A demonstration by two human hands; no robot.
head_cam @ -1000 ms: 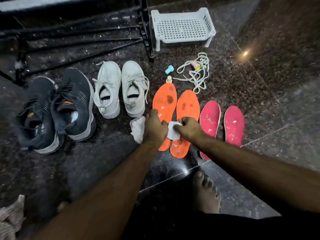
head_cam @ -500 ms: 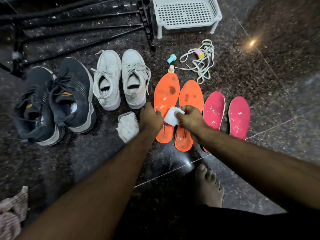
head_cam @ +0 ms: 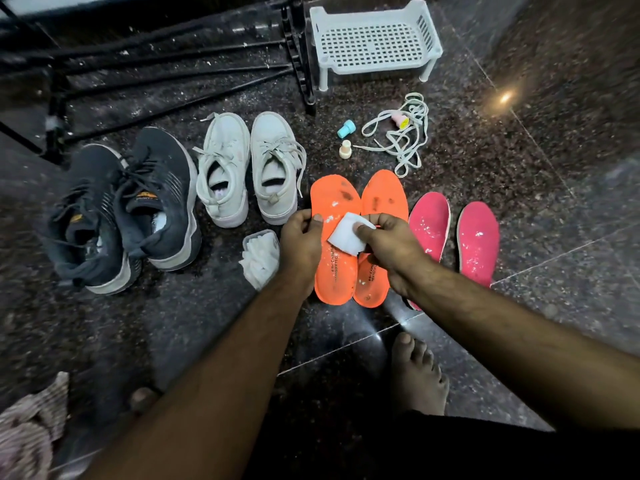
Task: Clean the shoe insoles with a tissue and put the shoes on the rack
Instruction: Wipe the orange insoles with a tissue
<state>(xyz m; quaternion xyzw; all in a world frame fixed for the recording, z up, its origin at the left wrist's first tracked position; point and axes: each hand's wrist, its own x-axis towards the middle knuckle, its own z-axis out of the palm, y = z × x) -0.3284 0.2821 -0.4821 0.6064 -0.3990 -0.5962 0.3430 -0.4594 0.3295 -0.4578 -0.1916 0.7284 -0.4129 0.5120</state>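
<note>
Two orange insoles [head_cam: 334,199] lie side by side on the dark floor, spotted with white and dark marks. Above them my right hand [head_cam: 393,245] pinches a folded white tissue [head_cam: 346,237] between thumb and fingers. My left hand [head_cam: 300,239] is beside it with curled fingers and its thumb over the left insole. The tissue's lower left edge meets this hand, and a grip there is hidden. Two pink insoles [head_cam: 479,237] lie to the right. White shoes [head_cam: 275,168] and dark shoes [head_cam: 159,199] stand to the left. A black shoe rack [head_cam: 298,53] stands behind.
A small tub of white tissues [head_cam: 261,252] sits left of my left hand. A white plastic shelf [head_cam: 374,39], loose laces [head_cam: 403,133] and two small caps [head_cam: 346,129] lie farther back. My bare foot [head_cam: 419,375] is below the insoles. A cloth [head_cam: 27,431] lies at bottom left.
The tissue has moved up along the orange insoles, from their heel half toward the middle. It now shows more of its flat face. My left thumb has come away from it.
</note>
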